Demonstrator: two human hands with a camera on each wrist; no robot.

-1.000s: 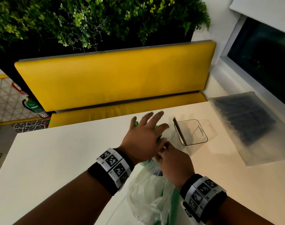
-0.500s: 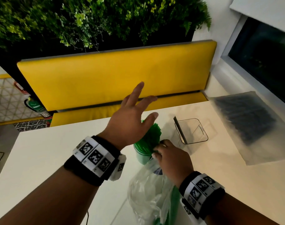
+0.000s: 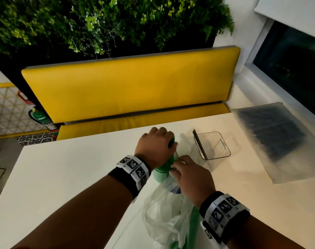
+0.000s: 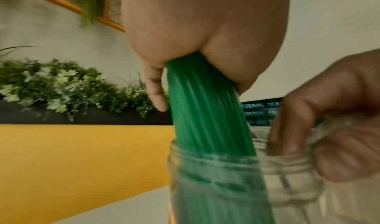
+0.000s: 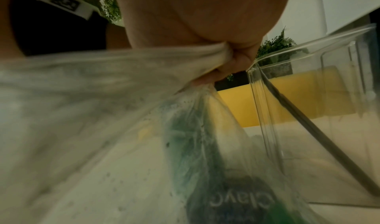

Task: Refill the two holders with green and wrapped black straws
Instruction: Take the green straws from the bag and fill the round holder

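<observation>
- Two hands work at one round clear holder near the middle of the white table.
- Left hand wraps curled fingers round the green straws, which stand in the holder, probably to steady and seat the bunch.
- Right hand pinches the clear plastic bag at the holder's rim, seemingly keeping loose film out of the way.
- Square clear holder, just beside, holds one dark straw leaning against its wall.
- Wrapped black straws lie in their pack at the table's right end, apparently waiting their turn.
</observation>
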